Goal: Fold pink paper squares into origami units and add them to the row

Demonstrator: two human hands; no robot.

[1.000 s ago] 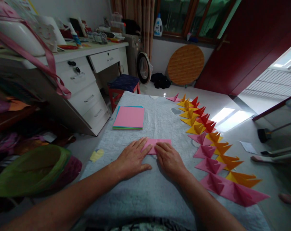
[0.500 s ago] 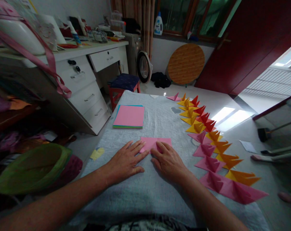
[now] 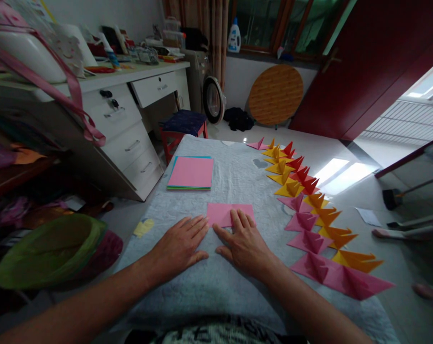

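Note:
A folded pink paper (image 3: pixel 221 213) lies flat on the grey cloth-covered table (image 3: pixel 234 177) in front of me. My right hand (image 3: pixel 240 242) rests open on the cloth, its fingertips on the paper's near edge. Beside it, my left hand (image 3: pixel 178 243) lies flat and open on the cloth, its fingertips just left of the paper's near corner. Farther back on the left sits a stack of coloured paper sheets (image 3: pixel 191 173) with a pink sheet on top.
A long double row of folded paper pieces (image 3: pixel 311 217) in pink, yellow, orange and red runs along the table's right side. A white desk with drawers (image 3: pixel 130 124) and a red stool (image 3: pixel 182 125) stand at the left. A green basket (image 3: pixel 48 248) sits low left.
Both hands have slid back toward me off the pink paper, leaving more of it uncovered. The paper itself stays flat in place.

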